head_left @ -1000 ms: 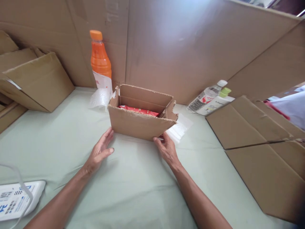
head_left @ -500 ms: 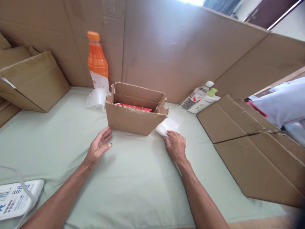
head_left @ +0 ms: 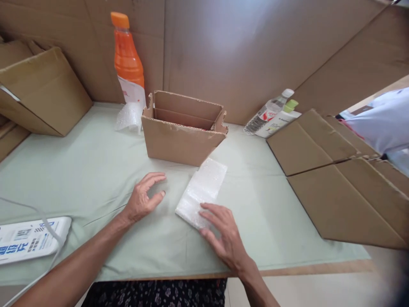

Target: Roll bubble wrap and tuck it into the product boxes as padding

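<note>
A folded sheet of white bubble wrap [head_left: 203, 190] lies flat on the pale green table cover in front of a small open cardboard box [head_left: 182, 136]. My right hand [head_left: 223, 234] rests palm down with its fingertips on the near end of the bubble wrap. Just left of the wrap, my left hand [head_left: 145, 197] hovers low over the cloth with fingers spread and slightly curled, holding nothing. The box's inside is hidden from this angle.
An orange drink bottle [head_left: 127, 62] and a crumpled bubble wrap piece [head_left: 128, 116] stand behind the box. Two bottles [head_left: 273, 114] lie at the back right. Flattened cardboard [head_left: 338, 179] covers the right side; a cardboard box [head_left: 41, 91] sits far left. White packet [head_left: 30, 240] near left.
My right hand has dragged the bubble wrap from beside the box toward me. The left hand moved slightly right and nearer. The view tilted down, showing the table's front edge.
</note>
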{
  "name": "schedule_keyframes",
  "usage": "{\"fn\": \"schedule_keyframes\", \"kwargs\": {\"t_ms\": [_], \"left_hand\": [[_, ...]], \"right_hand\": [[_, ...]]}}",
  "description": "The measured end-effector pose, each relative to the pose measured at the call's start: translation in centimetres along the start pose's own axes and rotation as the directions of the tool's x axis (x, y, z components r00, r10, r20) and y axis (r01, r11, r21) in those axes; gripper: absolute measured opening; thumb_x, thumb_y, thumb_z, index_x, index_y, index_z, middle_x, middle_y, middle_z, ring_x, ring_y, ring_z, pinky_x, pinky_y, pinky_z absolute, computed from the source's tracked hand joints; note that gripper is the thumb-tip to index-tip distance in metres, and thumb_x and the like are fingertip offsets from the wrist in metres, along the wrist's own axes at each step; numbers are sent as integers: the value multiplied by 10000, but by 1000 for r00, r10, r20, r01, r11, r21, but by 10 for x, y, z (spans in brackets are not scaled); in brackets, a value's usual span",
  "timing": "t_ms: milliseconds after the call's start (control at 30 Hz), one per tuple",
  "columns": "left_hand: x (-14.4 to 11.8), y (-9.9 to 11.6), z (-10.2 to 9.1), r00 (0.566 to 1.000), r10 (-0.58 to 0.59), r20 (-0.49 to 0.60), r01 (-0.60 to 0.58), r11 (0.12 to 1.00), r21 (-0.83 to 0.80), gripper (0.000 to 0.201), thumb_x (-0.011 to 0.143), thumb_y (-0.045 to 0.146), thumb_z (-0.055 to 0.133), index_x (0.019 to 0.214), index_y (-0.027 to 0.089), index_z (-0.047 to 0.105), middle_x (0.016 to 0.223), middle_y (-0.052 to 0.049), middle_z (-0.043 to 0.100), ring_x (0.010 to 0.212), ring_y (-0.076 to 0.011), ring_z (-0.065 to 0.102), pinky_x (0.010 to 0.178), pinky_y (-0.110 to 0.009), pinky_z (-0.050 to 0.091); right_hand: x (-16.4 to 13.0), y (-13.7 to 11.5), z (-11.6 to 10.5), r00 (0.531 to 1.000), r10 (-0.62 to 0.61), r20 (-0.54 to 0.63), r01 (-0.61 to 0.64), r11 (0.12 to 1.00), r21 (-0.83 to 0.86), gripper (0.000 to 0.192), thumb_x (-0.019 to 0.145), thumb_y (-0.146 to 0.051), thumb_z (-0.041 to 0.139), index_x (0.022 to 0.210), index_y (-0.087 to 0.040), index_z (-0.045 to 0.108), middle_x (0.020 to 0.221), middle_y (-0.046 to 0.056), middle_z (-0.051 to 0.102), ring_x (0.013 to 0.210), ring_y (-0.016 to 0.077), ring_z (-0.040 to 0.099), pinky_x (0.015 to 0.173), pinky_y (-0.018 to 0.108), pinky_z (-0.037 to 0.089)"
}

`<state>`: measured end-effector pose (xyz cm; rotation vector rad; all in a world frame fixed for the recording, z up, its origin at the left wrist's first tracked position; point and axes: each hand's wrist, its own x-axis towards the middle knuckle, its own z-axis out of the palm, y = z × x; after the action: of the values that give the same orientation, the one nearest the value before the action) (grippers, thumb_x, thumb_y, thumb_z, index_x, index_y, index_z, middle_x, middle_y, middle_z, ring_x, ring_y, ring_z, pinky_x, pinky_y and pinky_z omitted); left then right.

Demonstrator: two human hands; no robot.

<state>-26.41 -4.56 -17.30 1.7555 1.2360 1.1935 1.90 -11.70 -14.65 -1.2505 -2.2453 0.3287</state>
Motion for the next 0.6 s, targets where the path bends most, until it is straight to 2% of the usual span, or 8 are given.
{"fn": "schedule_keyframes", "kwargs": {"t_ms": [67, 133, 233, 367, 433, 500, 600], "left_hand": [[-7, 4, 6, 991, 122, 54, -126, 990, 65, 332, 836, 206, 633, 1162, 200, 693, 1239, -122, 682, 1159, -291, 640, 1010, -456, 510], [-11, 7, 11, 973, 209, 95, -218, 970, 104, 342, 830, 172, 630, 1168, 198, 683, 1222, -127, 686, 1149, -288, 640, 992, -459, 518], [-12, 8, 14, 956, 267, 126, -283, 949, 138, 345, 819, 148, 631, 1158, 184, 680, 1188, -138, 696, 1125, -292, 640, 969, -472, 527], [-10, 7, 10, 955, 277, 107, -290, 946, 145, 334, 810, 151, 635, 1140, 162, 686, 1158, -152, 702, 1097, -295, 644, 955, -484, 532], [-10, 6, 7, 959, 264, 99, -276, 953, 128, 336, 809, 159, 634, 1141, 166, 687, 1167, -150, 700, 1108, -296, 642, 969, -489, 524], [-10, 7, 5, 967, 229, 109, -239, 967, 87, 354, 812, 175, 629, 1162, 175, 681, 1189, -142, 697, 1125, -293, 641, 987, -482, 519], [-11, 10, 5, 980, 126, 153, -129, 992, 12, 382, 828, 213, 621, 1207, 182, 662, 1215, -130, 693, 1138, -281, 646, 1001, -449, 521]], "right_hand": [[8, 16, 0, 990, 128, -66, -131, 990, -48, 287, 979, -334, 564, 1236, -246, 656, 1304, 115, 686, 1199, 289, 635, 980, 487, 503], [18, 32, 4, 975, 203, -84, -213, 969, -125, 357, 955, -382, 599, 1269, -220, 651, 1336, 144, 666, 1215, 325, 624, 975, 520, 508], [29, 41, 16, 981, 189, -44, -194, 959, -207, 374, 918, -416, 643, 1218, -196, 669, 1365, 169, 644, 1216, 359, 618, 953, 547, 514], [31, 24, 26, 995, 66, -79, -80, 979, -188, 125, 958, -294, 580, 990, -212, 669, 1324, 141, 670, 1191, 314, 641, 921, 490, 523], [30, 9, 24, 993, 27, -118, -44, 988, -146, 74, 965, -241, 569, 955, -219, 639, 1280, 125, 695, 1154, 281, 664, 899, 444, 530], [28, -6, 21, 992, 2, -123, -11, 997, -73, 77, 962, -187, 568, 996, -230, 622, 1191, 95, 736, 1069, 239, 698, 854, 390, 544], [27, -29, 20, 996, -23, -91, 26, 999, 23, 186, 943, -126, 554, 1060, -250, 626, 1009, 44, 775, 882, 204, 719, 771, 355, 547]]}}
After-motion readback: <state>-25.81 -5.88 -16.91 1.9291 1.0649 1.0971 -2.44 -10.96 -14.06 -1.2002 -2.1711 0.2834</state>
